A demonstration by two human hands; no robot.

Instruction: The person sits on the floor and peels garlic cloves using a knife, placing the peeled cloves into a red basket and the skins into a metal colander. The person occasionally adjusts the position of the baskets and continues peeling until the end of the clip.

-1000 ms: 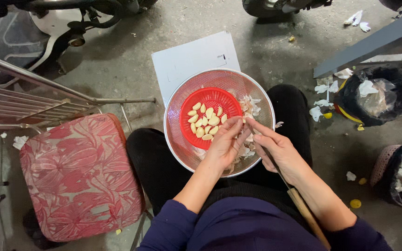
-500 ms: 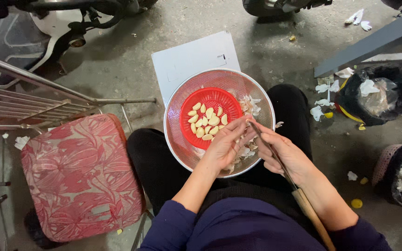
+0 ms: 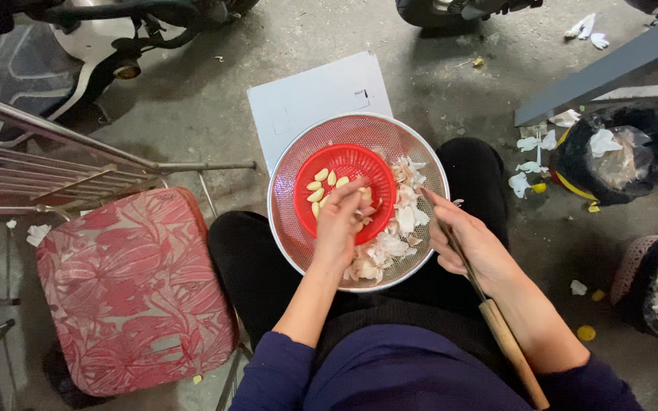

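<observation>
A round metal mesh strainer (image 3: 287, 228) rests on my lap. Inside it sits a small red basket (image 3: 348, 161) with several peeled garlic cloves (image 3: 318, 186), and a heap of white garlic skins (image 3: 396, 232) lies at the right and near side. My left hand (image 3: 340, 222) reaches over the red basket, fingertips down among the cloves. My right hand (image 3: 472, 242) rests at the strainer's right rim, gripping a knife (image 3: 506, 335) with a wooden handle that runs back along my forearm.
A red patterned cushioned chair (image 3: 131, 293) with a metal frame stands at my left. A white flat board (image 3: 314, 95) lies beyond the strainer. Black-lined bins (image 3: 618, 156) with scraps stand at the right, with bits of skin scattered on the concrete floor.
My left hand has moved from the skins at the strainer's near side forward into the red basket. My right hand has drawn slightly away to the right rim.
</observation>
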